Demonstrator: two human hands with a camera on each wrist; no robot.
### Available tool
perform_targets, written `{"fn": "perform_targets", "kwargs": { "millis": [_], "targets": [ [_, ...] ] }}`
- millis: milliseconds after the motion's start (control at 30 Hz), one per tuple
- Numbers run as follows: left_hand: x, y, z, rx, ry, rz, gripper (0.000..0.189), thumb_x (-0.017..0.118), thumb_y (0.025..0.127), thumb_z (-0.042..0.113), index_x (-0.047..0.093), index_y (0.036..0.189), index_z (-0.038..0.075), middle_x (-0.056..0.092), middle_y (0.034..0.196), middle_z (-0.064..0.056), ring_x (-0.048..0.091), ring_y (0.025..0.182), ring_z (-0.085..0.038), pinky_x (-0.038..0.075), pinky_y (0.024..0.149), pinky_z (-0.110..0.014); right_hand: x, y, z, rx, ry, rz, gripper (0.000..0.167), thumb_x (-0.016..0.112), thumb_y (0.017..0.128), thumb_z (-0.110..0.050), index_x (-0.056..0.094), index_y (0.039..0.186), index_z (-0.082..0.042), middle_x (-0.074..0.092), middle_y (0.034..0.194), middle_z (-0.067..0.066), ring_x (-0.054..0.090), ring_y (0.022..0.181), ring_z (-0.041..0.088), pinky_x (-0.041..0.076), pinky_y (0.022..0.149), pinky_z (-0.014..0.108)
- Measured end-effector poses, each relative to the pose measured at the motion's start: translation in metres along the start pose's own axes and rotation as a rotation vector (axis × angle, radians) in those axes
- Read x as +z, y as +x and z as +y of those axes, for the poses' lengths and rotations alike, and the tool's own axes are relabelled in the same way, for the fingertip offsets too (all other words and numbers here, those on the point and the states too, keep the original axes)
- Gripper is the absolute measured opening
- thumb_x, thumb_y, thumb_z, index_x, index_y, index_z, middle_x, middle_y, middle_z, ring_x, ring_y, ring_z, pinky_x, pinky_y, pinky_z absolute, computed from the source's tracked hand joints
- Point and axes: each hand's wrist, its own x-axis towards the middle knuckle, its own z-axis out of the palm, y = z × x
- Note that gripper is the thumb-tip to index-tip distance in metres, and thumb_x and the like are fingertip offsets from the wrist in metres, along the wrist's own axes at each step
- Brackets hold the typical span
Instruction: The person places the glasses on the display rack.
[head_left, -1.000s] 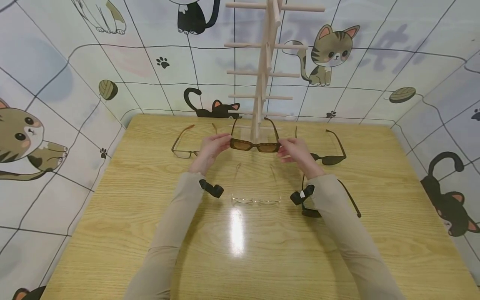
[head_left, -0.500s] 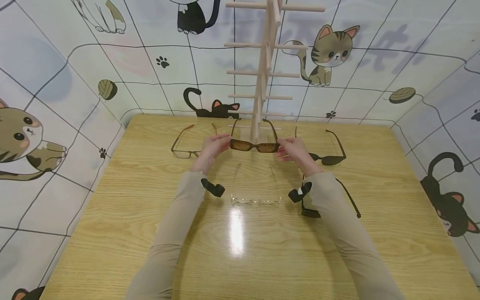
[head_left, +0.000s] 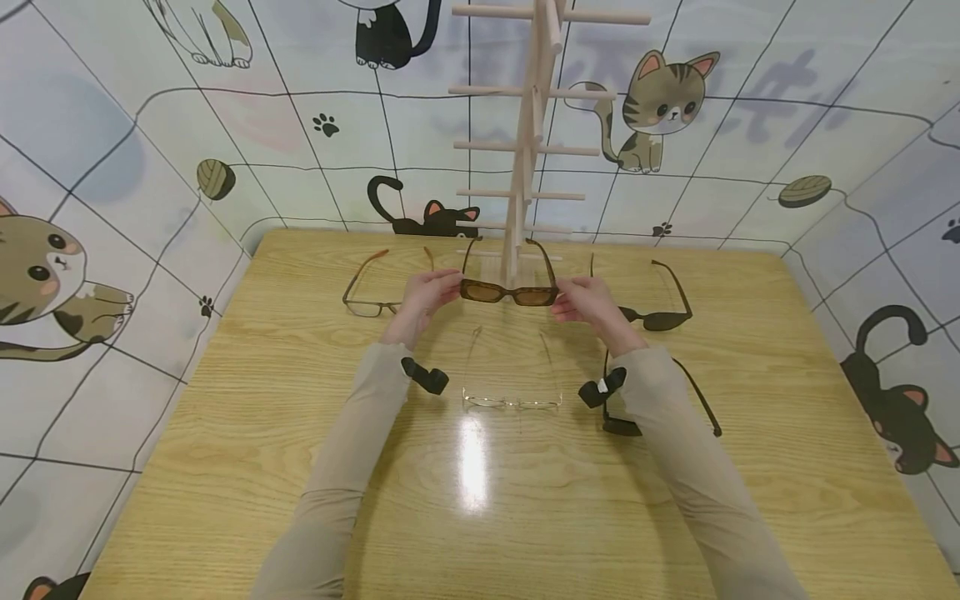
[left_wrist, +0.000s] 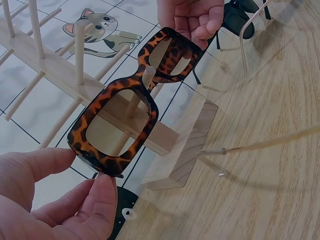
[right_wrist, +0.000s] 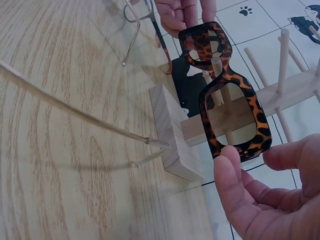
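Note:
Tortoiseshell sunglasses (head_left: 511, 293) with brown lenses are level in front of the wooden display stand (head_left: 517, 179), low on its post. My left hand (head_left: 426, 302) pinches their left outer corner between thumb and fingers. At the opposite corner my right hand (head_left: 592, 308) pinches the frame in the same way. In the left wrist view the bridge of the sunglasses (left_wrist: 145, 80) lies right at the end of a wooden peg (left_wrist: 149, 75). Both temples are unfolded and point back past either side of the post.
Thin metal-rimmed glasses (head_left: 512, 404) lie on the wooden table (head_left: 420, 517) between the forearms. Brown-templed glasses (head_left: 366, 308) lie behind my left hand. Black sunglasses (head_left: 667, 320) and a second dark pair (head_left: 621, 427) lie on the right. Cat-printed walls enclose the table.
Over the last second the sunglasses and both hands have stayed almost in place, with only a very slight shift of the right hand leftward.

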Motion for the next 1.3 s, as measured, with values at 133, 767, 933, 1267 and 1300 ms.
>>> {"fn": "perform_targets", "kwargs": {
  "millis": [133, 767, 933, 1267, 1300],
  "targets": [
    [-0.003, -0.002, 0.001, 0.011, 0.032, 0.001, 0.035, 0.063, 0.090, 0.009, 0.058, 0.122, -0.004, 0.062, 0.099, -0.006, 0.061, 0.079, -0.010, 0.051, 0.086, -0.026, 0.000, -0.004, 0.000, -0.016, -0.033, 0.013, 0.051, 0.043, 0.101, -0.027, 0.035, 0.139, 0.006, 0.054, 0.115, 0.028, 0.066, 0.082, 0.019, 0.050, 0.089, 0.040],
    [-0.034, -0.023, 0.016, 0.129, 0.166, -0.001, 0.039, 0.062, 0.091, 0.010, 0.055, 0.125, -0.006, 0.055, 0.123, -0.028, 0.063, 0.084, -0.012, 0.045, 0.097, -0.039, 0.002, -0.038, -0.008, -0.184, -0.038, 0.084, 0.047, 0.055, 0.095, -0.030, 0.052, 0.121, 0.010, 0.059, 0.099, 0.020, 0.064, 0.074, 0.014, 0.056, 0.077, 0.032],
    [-0.045, -0.030, 0.020, 0.156, 0.168, 0.013, 0.039, 0.061, 0.091, 0.008, 0.053, 0.126, -0.009, 0.055, 0.123, -0.028, 0.062, 0.086, -0.014, 0.046, 0.096, -0.038, 0.009, -0.046, -0.014, -0.230, -0.040, 0.052, 0.043, 0.055, 0.096, -0.028, 0.054, 0.121, 0.008, 0.059, 0.101, 0.022, 0.063, 0.077, 0.014, 0.055, 0.078, 0.035],
    [-0.072, -0.040, 0.022, 0.191, 0.205, 0.073, 0.038, 0.064, 0.089, 0.010, 0.057, 0.122, -0.009, 0.064, 0.085, 0.004, 0.063, 0.076, -0.008, 0.050, 0.088, -0.033, 0.033, -0.054, -0.020, -0.319, -0.035, -0.025, 0.037, 0.056, 0.096, -0.020, 0.056, 0.119, 0.009, 0.061, 0.097, 0.019, 0.063, 0.078, 0.012, 0.054, 0.080, 0.041],
    [-0.075, -0.041, 0.022, 0.192, 0.215, 0.081, 0.038, 0.065, 0.089, 0.010, 0.058, 0.121, -0.008, 0.064, 0.084, 0.005, 0.063, 0.077, -0.009, 0.049, 0.090, -0.035, 0.036, -0.054, -0.021, -0.324, -0.033, -0.031, 0.037, 0.056, 0.096, -0.019, 0.056, 0.119, 0.009, 0.061, 0.097, 0.017, 0.064, 0.077, 0.012, 0.054, 0.080, 0.041]
  ]
}}
